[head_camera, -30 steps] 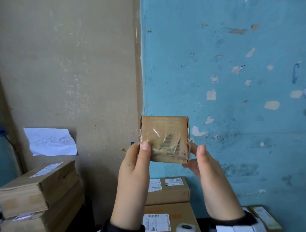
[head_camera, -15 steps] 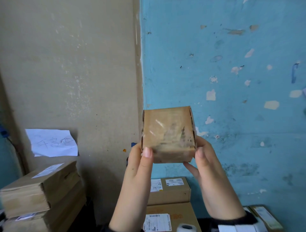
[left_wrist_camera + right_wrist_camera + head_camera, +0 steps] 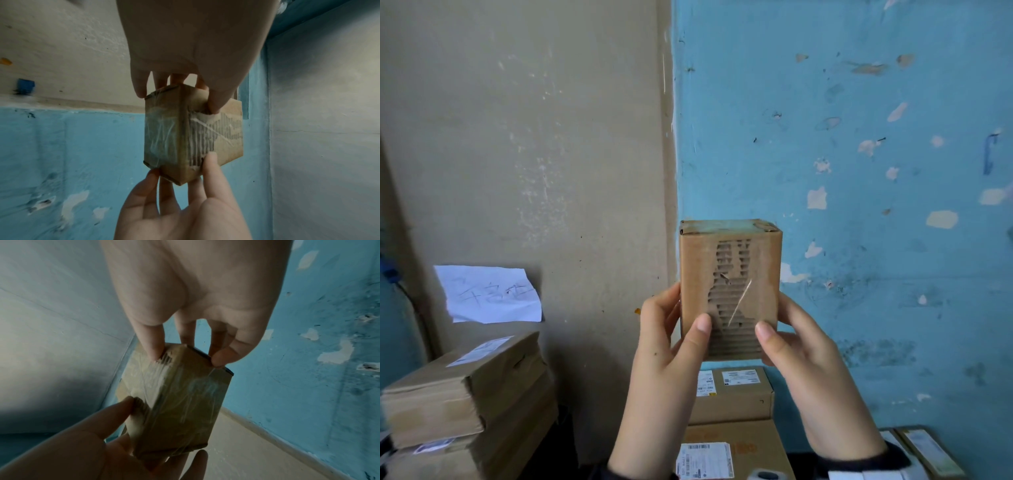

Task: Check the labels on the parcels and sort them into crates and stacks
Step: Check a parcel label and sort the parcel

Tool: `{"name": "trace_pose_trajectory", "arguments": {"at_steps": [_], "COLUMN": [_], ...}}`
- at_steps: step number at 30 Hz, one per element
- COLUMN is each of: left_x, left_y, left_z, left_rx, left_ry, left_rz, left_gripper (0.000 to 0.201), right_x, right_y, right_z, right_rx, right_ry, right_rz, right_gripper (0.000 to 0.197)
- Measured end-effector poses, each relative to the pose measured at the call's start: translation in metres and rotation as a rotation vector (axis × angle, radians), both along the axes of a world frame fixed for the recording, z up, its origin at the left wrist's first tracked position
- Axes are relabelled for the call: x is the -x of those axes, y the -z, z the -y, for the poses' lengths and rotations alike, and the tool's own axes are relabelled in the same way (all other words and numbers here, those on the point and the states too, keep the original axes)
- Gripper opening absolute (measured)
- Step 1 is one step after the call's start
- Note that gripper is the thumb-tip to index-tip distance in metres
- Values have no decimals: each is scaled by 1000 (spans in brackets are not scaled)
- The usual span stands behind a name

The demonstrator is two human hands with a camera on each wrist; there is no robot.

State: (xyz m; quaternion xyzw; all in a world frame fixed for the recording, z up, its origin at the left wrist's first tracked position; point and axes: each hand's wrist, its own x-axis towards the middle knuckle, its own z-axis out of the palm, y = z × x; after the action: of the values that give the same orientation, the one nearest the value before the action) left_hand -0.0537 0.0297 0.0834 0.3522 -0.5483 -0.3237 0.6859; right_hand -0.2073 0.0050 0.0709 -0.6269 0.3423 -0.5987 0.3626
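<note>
Small parcel [image 3: 729,287] upright, long axis 12–6. Left hand [image 3: 671,342] grips at 9, right hand [image 3: 801,346] at 3; torn face toward viewer, no label showing.

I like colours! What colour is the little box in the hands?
Brown cardboard, with a torn, stripy patch. The head view shows it best.

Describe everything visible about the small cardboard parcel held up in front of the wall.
The small cardboard parcel is a brown corrugated box held upright in the air before the blue wall. Its facing side is torn, baring the ribbed fluting, and no label shows there. Clear tape wraps other faces. The left hand and right hand grip its lower sides, thumbs on the front.
</note>
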Motion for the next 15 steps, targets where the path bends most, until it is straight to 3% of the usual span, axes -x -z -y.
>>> {"name": "trace_pose_trajectory", "arguments": {"at_steps": [9, 15], "left_x": [-4, -6], "left_y": [1, 2], "left_z": [0, 0], "left_rx": [29, 39], "left_ry": [18, 63], "left_rz": [40, 15], "left_gripper": [66, 68], "right_x": [0, -2], "right_y": [-5, -11], "right_z": [-3, -9], "right_rx": [18, 18], "right_ry": [66, 41], "right_rz": [45, 84], "right_gripper": [65, 89]}}
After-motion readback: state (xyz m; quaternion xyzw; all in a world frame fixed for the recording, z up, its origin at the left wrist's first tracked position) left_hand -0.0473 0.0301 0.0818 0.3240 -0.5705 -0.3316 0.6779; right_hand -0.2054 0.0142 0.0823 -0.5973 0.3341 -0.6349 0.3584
